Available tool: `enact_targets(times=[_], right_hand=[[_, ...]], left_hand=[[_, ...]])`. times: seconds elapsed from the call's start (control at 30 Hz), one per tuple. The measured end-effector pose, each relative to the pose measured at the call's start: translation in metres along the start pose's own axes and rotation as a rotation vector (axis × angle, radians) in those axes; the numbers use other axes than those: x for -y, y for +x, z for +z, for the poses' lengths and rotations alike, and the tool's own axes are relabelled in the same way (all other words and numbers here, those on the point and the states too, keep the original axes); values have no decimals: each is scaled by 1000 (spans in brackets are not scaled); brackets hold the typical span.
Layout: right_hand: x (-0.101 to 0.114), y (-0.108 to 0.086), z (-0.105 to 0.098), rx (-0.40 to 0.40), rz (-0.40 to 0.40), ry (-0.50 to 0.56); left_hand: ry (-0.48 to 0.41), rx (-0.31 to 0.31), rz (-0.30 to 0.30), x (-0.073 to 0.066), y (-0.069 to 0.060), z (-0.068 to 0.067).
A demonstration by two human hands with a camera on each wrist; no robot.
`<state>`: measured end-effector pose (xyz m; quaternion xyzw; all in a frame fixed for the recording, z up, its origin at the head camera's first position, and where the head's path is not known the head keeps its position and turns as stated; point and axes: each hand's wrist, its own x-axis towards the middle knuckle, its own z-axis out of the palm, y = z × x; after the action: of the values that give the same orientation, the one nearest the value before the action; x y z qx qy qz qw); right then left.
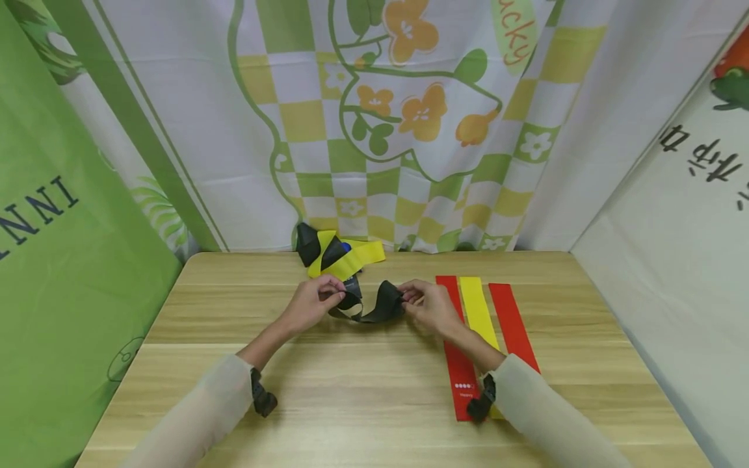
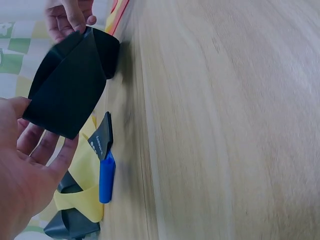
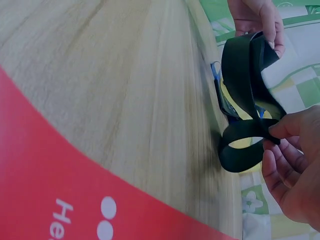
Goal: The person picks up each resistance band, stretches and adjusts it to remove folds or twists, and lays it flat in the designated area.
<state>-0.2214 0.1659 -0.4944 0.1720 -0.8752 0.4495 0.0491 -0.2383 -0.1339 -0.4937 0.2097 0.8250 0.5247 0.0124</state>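
Closest to the camera are two pale sleeves, the left one (image 1: 199,416) coming in from the bottom left of the frame and the right one (image 1: 550,409) from the bottom right, each with a dark wrist gadget (image 1: 263,393) at the cuff. Both hands are busy with the same thing – a wide black band (image 1: 384,304) in the middle of the frame, twisted and looped between them. The left hand (image 1: 313,301) pinches one end between thumb and fingers, and the right hand (image 1: 433,309) pinches the other. Can't tell if the lowest loop touches the wooden table (image 1: 351,403).

Just above the left hand there's a heap: a crumpled yellow band (image 1: 354,260), another black band (image 1: 307,244), plus a blue band (image 2: 106,181) and a small black piece with white print (image 2: 101,137), clearer in the left wrist view.

Right of centre, three strips lie flat – red strip with white dots (image 1: 459,364), yellow strip (image 1: 476,305), plain red strip (image 1: 515,325) – with the right forearm crossing over them. A checked floral curtain (image 1: 363,149) fills the top.
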Motion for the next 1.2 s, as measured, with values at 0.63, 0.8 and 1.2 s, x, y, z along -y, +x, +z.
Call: enact_targets(times=[0.63, 0.8, 1.2], right_hand=[[-5, -5, -17, 85, -21, 18], [-4, -6, -18, 108, -11, 49], [1, -7, -20, 145, 2, 105]], left_hand=[[-141, 346, 95, -3, -4, 3], [-125, 408, 100, -5, -4, 3], [-37, 408, 109, -11, -4, 6]])
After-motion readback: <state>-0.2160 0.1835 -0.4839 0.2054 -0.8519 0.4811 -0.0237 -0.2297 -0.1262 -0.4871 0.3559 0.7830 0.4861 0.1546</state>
